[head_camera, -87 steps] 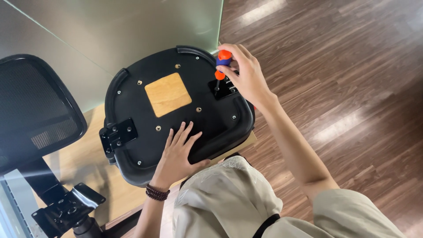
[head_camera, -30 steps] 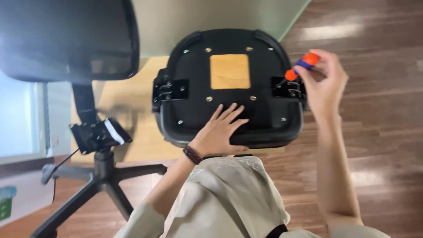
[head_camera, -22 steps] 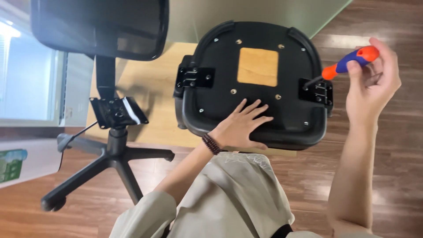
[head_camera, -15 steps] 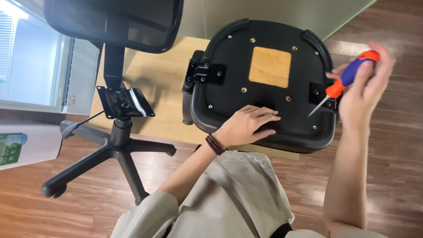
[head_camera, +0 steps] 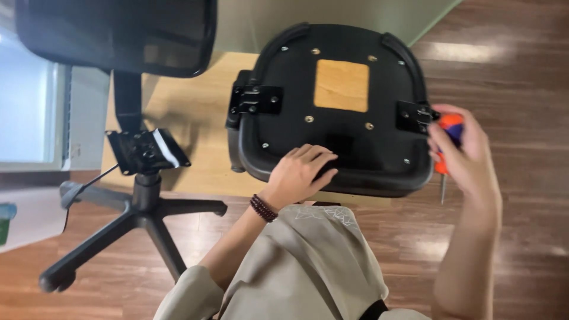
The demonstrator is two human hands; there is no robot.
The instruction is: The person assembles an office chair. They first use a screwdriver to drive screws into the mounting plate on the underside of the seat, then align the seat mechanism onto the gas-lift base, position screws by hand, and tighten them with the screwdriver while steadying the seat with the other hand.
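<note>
Knees in pale beige trousers [head_camera: 308, 266] fill the near ground, with a dark wooden floor [head_camera: 510, 77] spreading out on both sides. Just beyond them the left hand [head_camera: 299, 172], a dark bead bracelet [head_camera: 262, 208] round its wrist, lies palm down with fingers loosely curled on the near edge of an upturned black chair seat [head_camera: 332, 136], pressing on it rather than gripping anything. At the seat's right edge the right hand [head_camera: 465, 154] is wrapped tight around a screwdriver [head_camera: 446, 154] with an orange and blue handle, its thin shaft pointing down toward the floor, just beside the black bracket [head_camera: 415, 115] bolted on that side. A matching bracket [head_camera: 256, 99] sits on the seat's left edge, and a square wooden patch [head_camera: 341, 85] shows in the middle among small silver screws. The seat rests on a light wooden board [head_camera: 189, 130]. To the left stands a black star-shaped chair base [head_camera: 139, 216] topped by a tilt mechanism plate [head_camera: 147, 151], and above it a black mesh backrest [head_camera: 118, 32] reaches the far left corner.
</note>
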